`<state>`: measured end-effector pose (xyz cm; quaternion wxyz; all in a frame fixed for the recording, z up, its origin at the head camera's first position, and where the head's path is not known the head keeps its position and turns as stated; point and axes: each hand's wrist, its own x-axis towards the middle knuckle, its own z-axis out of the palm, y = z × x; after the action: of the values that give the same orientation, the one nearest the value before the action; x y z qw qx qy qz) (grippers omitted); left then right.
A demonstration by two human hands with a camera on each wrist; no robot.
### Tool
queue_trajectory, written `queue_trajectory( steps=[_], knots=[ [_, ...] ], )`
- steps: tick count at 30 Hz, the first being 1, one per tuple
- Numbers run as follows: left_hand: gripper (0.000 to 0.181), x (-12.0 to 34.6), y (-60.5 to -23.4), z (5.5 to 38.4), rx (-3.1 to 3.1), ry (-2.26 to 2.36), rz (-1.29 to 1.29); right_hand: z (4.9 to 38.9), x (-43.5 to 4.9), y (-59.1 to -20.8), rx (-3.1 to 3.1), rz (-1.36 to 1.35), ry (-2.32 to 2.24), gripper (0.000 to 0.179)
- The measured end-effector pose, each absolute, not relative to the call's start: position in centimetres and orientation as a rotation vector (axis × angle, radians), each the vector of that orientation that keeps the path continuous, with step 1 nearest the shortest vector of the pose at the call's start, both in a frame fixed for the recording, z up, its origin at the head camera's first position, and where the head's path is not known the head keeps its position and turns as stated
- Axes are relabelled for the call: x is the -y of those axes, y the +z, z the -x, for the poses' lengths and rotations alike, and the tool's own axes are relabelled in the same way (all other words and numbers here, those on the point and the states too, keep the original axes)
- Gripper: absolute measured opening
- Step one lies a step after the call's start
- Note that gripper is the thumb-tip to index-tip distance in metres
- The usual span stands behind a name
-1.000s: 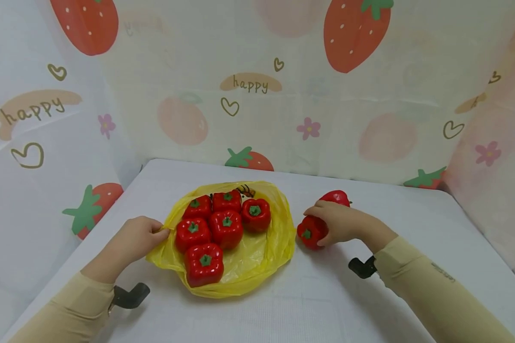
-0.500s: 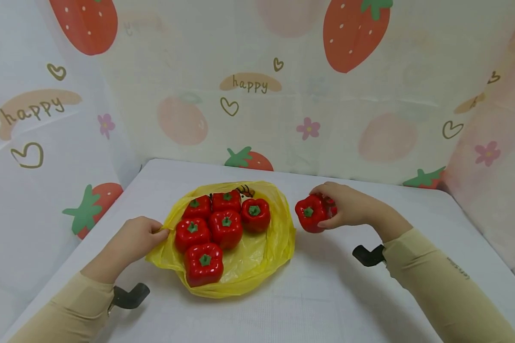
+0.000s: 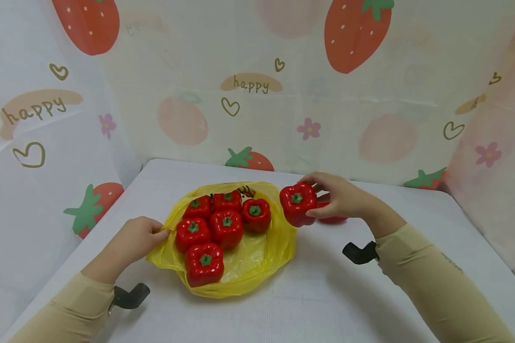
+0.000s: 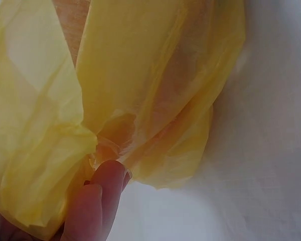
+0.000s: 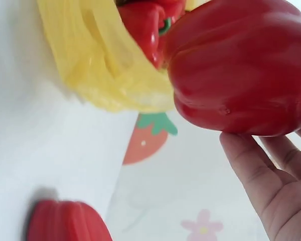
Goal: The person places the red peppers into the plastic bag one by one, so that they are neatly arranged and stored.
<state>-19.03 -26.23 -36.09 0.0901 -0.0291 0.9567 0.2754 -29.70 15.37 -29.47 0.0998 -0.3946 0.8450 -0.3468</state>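
A yellow plastic bag (image 3: pixel 249 259) lies spread with its mouth up, several red bell peppers (image 3: pixel 226 228) with green stems inside it. At the bag's left edge my left hand (image 3: pixel 135 240) pinches the rim; the left wrist view shows thumb and finger on the thin plastic (image 4: pixel 155 95). My right hand (image 3: pixel 341 197) grips another red bell pepper (image 3: pixel 297 202), raised above the table just off the bag's right rim. In the right wrist view that bell pepper (image 5: pixel 241 70) fills the upper right, with the fingers against its side.
One more red bell pepper (image 3: pixel 332 216) lies on the white table (image 3: pixel 292 309), right of the bag and partly hidden behind my right hand. Cloth walls (image 3: pixel 257 124) printed with strawberries stand behind and at both sides.
My right hand has lifted the bell pepper off the table and carried it up and left toward the bag. The left hand stays on the rim.
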Motion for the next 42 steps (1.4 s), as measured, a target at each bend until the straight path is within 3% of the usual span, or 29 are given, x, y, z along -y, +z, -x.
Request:
queue_trajectory(
  steps=[25,42],
  knots=[
    [0.027,26.2,-36.3,19.0,-2.837,0.833,0.104,27.3,-9.8,-34.6,-2.316,1.042,-1.224,0.068],
    [0.026,26.4,-36.5,19.1,-2.838,0.828,0.099,26.8,-8.8,-37.0,-2.354,0.911,-1.135,0.069]
  ],
)
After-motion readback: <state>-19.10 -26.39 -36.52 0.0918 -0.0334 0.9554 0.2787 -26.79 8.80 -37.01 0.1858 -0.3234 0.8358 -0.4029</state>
